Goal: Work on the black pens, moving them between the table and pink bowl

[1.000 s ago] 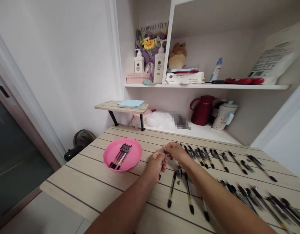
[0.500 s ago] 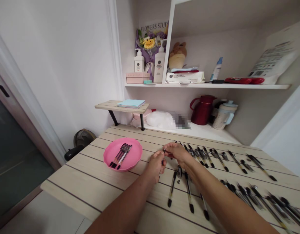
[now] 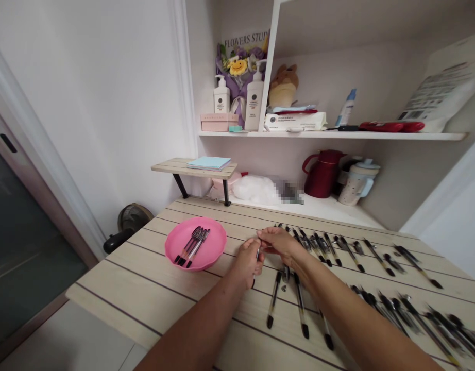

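Observation:
My left hand [image 3: 250, 262] is closed around a pen [image 3: 257, 253], most of which is hidden by the fingers. My right hand [image 3: 278, 241] meets it at the pen's upper end, thumb and fingertips pinched on a small part I cannot make out. Below the hands lie black-ended pens without caps, one pen [image 3: 273, 301] left of another pen [image 3: 301, 306], with a small metallic tip [image 3: 284, 288] near them. To the left, a pink scalloped bowl [image 3: 217, 242] holds several capped pens [image 3: 194, 246].
More disassembled pens [image 3: 352, 255] and caps spread across the table's right side. A small raised stand [image 3: 171, 166] with blue paper [image 3: 209, 163] is at the back left. A red jug [image 3: 321, 175] and a cup [image 3: 357, 183] stand behind, under a loaded shelf [image 3: 330, 135].
The right hand's fingertips have shifted slightly at the pen's upper end. The left hand keeps its grip. The whole view has moved a little.

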The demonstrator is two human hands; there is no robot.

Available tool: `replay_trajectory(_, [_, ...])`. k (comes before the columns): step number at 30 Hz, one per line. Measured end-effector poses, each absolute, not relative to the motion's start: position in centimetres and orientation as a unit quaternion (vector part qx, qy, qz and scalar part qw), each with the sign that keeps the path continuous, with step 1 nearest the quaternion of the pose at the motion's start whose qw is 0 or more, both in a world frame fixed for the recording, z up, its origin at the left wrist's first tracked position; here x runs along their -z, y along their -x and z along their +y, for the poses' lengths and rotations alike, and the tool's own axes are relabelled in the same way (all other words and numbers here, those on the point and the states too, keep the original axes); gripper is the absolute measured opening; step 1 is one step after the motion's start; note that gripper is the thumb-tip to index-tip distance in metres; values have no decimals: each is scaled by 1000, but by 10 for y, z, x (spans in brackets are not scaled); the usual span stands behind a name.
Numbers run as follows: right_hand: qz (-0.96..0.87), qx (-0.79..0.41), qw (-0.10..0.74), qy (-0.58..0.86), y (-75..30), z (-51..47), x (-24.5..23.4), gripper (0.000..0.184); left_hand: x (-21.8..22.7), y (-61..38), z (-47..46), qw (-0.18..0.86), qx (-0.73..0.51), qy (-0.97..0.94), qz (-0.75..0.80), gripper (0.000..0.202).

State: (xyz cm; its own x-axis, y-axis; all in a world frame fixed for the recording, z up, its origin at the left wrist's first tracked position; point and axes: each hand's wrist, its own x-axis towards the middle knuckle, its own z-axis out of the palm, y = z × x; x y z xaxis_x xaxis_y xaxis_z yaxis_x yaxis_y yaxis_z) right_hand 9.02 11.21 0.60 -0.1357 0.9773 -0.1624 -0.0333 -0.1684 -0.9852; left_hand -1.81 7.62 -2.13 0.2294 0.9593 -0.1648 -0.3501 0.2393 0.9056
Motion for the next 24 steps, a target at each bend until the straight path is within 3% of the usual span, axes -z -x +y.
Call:
replay_trajectory(4, [-462, -571, 478, 481, -95, 118, -12, 11, 22, 16, 74, 690, -463, -393, 394, 28])
replay_trajectory(9, [-441, -552, 514, 486, -107, 131, -18, 9, 23, 14, 73, 671, -460, -403, 419, 24])
replay_trajectory(17, [-464, -545, 517, 471, -109, 140, -17, 10, 25, 16, 76, 659, -457, -419, 426, 27])
replay_trajectory(24, [-487, -437, 524, 545, -121, 154, -9, 15, 29, 17, 82, 659, -473, -414, 414, 33])
